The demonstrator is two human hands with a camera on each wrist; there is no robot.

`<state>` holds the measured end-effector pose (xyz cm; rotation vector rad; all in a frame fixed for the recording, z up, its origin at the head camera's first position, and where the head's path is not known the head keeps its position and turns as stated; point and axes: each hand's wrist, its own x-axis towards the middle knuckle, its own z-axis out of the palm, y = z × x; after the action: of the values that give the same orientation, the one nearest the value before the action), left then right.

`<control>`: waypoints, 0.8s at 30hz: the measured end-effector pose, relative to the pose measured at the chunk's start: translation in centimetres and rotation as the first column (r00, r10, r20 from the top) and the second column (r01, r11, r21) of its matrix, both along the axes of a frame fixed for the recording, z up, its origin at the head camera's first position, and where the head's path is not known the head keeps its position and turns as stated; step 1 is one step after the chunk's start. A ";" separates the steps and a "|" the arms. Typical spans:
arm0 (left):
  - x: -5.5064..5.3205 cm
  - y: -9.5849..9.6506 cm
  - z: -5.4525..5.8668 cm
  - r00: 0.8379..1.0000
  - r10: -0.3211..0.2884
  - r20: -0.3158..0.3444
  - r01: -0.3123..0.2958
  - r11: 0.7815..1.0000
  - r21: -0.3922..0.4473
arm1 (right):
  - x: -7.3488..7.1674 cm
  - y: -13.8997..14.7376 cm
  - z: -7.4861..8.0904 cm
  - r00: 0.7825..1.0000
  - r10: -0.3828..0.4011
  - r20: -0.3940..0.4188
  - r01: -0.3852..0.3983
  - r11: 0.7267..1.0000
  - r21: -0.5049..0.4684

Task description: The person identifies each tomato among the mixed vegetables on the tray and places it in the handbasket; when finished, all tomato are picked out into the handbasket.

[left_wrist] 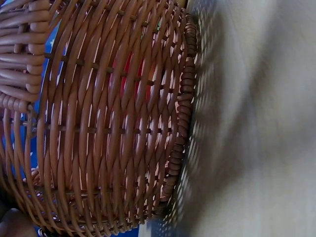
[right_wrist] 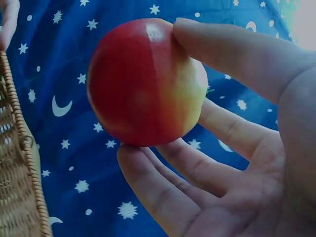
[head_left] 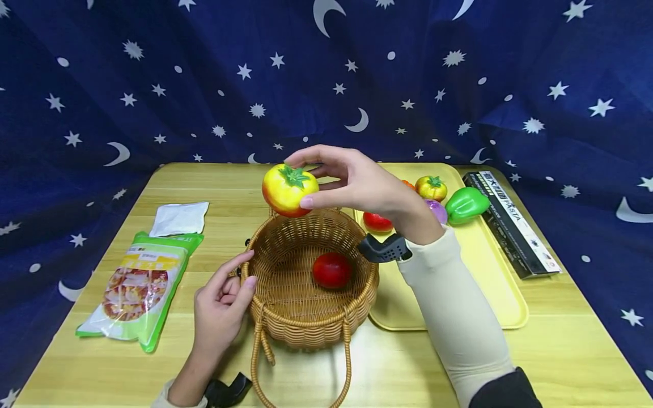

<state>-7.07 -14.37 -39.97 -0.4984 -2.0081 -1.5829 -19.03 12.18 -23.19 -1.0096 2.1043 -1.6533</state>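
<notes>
My right hand (head_left: 352, 178) holds a yellow-and-red toy tomato (head_left: 288, 190) with a green leafy top above the far rim of a wicker basket (head_left: 306, 324). In the right wrist view, thumb and fingertips pinch the red underside of the toy tomato (right_wrist: 143, 84). My left hand (head_left: 221, 306) grips the basket's left rim with thumb and forefinger, its other fingers curled. A dark red toy fruit (head_left: 332, 270) lies inside, right of the middle. The left wrist view is mostly filled by the woven basket wall (left_wrist: 108, 118).
Right of the basket, a yellow tray (head_left: 449, 294) bears several toy vegetables, including a green pepper (head_left: 466, 205) and another yellow tomato (head_left: 431, 187). A black pasta box (head_left: 512, 226) lies along its right side. At left are a green-edged food bag (head_left: 140, 289) and a white packet (head_left: 179, 219).
</notes>
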 end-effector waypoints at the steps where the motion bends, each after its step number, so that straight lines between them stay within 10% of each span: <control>1: 0.0 0.0 0.0 1.000 0.001 0.001 -0.001 1.000 0.000 | -0.1 -0.2 -0.2 1.000 0.020 0.008 -0.020 1.000 -0.005; 13: 0.0 0.0 0.0 1.000 0.010 -0.003 -0.011 1.000 -0.018 | -0.7 -1.2 -2.7 0.985 0.160 0.068 -0.169 0.976 0.141; 24: 0.0 -0.1 0.0 1.000 0.009 0.003 -0.009 1.000 -0.008 | -1.1 -2.3 -4.0 0.949 0.314 -0.019 -0.274 0.855 0.441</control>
<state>-7.07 -14.43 -39.99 -0.4901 -2.0173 -1.5717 -20.16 9.91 -27.19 -1.1933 2.1066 -0.9492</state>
